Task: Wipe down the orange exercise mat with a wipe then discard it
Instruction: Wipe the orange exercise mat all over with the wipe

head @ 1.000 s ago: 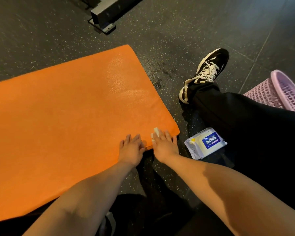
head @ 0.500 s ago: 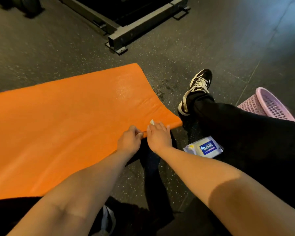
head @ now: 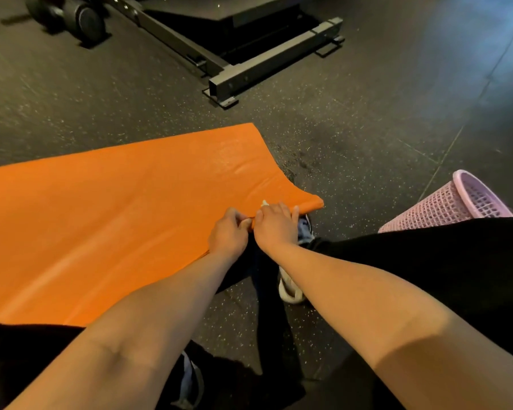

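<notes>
Both hands gripped the near edge of the orange exercise mat (head: 116,217) beside its right corner, which was raised off the speckled black floor (head: 353,137). The left hand (head: 228,235) had its fingers curled round the edge. The right hand (head: 274,224) had its fingers pressed together over the edge, with a white wipe (head: 265,203) peeking out beneath them. 1 pink basket (head: 456,202) sat to the right.

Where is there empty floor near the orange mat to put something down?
Bare floor lies between the orange mat, the metal frame and the pink basket. More lies left of the frame, beyond the mat. Crowded at the mat's near corner: the left hand and right hand grip its edge, with a shoe below.
</notes>
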A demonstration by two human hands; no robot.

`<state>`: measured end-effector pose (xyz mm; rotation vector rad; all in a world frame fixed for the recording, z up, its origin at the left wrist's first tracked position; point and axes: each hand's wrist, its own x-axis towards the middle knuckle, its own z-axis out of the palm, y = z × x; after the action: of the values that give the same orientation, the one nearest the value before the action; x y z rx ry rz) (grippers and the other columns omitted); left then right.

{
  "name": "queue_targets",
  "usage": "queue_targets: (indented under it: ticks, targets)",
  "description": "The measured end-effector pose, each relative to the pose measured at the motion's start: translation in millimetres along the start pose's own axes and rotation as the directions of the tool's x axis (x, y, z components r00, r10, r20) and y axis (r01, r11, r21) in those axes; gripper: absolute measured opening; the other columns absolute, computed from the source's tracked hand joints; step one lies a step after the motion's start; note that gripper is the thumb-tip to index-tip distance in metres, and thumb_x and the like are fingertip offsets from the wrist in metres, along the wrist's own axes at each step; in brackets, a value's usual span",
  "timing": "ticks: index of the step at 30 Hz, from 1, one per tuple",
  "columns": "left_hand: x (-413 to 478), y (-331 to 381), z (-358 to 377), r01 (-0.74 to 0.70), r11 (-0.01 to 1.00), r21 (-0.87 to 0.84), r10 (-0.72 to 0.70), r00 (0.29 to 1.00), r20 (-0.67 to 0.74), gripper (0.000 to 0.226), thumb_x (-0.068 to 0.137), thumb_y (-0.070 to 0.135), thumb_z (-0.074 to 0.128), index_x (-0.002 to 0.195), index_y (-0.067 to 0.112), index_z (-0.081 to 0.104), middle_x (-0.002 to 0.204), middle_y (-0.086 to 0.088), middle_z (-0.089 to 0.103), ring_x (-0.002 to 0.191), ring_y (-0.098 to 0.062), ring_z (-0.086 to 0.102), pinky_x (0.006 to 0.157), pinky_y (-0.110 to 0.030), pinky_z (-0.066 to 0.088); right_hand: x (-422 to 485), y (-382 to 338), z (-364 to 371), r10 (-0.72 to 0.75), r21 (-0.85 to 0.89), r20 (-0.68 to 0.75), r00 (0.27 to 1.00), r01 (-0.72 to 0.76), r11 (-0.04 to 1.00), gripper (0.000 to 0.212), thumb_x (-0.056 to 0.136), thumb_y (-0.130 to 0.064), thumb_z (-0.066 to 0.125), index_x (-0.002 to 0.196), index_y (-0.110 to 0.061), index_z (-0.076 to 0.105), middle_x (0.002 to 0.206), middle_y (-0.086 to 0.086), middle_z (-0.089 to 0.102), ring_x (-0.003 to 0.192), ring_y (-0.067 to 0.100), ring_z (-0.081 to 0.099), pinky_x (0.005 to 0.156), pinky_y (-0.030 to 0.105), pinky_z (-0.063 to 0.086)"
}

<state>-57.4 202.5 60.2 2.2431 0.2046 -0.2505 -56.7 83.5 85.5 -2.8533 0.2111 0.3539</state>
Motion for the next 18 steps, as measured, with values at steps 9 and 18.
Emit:
queue_targets:
  ticks: [9, 18]
  targets:
    - [-17, -31, 52, 0.007, 0.999, 0.034, -0.015, 0.976, 0.219, 0.021, 0.097, 0.023, 0.059, 0.079, 0.028, 0.049, 0.103, 0.003, 0.068, 0.098, -0.022, 0.063, 0.085, -0.043, 0.052, -14, 45, 55, -0.005, 0.035, 0.132, 0.991, 0.000, 0.999, 0.041, 0.107, -0.029, 0.030, 0.138, -0.021, 0.056, 0.159, -0.001, 0.040, 0.151, 0.020, 0.024, 0.124, 0.053, 0.002]
    - [0, -43, 76, -0.079, 0.949, 0.306, -0.073, 0.887, 0.455, 0.043, 0.092, 0.045, 0.061, 0.133, 0.043, 0.052, 0.162, 0.012, 0.028, 0.144, -0.027, 0.027, 0.114, -0.045, 0.023, 9, 94, 76, 0.113, -0.048, 0.276, 0.954, -0.104, 0.993, 0.057, 0.107, -0.027, 0.028, 0.162, -0.026, 0.014, 0.171, 0.000, -0.002, 0.156, 0.021, -0.012, 0.124, 0.055, -0.004]
